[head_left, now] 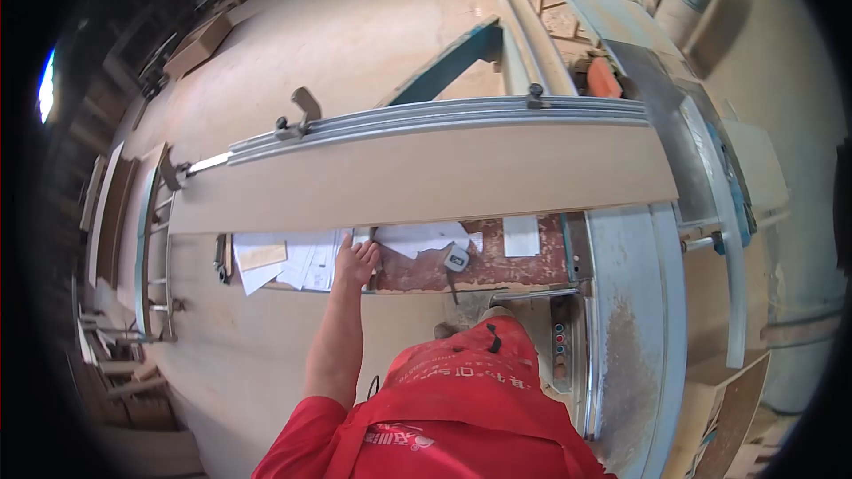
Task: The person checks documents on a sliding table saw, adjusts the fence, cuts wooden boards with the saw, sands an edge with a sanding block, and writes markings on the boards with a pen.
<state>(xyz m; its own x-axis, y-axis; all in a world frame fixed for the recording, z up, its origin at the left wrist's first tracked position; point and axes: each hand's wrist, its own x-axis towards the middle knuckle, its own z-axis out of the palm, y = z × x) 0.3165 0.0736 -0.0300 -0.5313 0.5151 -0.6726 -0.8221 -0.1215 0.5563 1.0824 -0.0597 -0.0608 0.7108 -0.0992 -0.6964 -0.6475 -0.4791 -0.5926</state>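
Observation:
My left hand [358, 259] reaches forward over the red, worn table [408, 273], palm up with its fingers a little curled and apart, holding nothing I can see. Its fingertips lie just short of the near edge of a long light-brown board [426, 173]. White papers [311, 257] spread to the left of the hand, and more sheets [422, 237] lie to its right. A tape measure [456, 258] rests on the table near those sheets. The right hand does not show.
Behind the board runs a metal fence [426, 117] with clamps. A blue-grey machine bed [630, 328] stands at the right, beside a button panel [560, 341]. Stacked boards [115, 213] lean at the far left. A green beam [448, 62] slants behind the fence.

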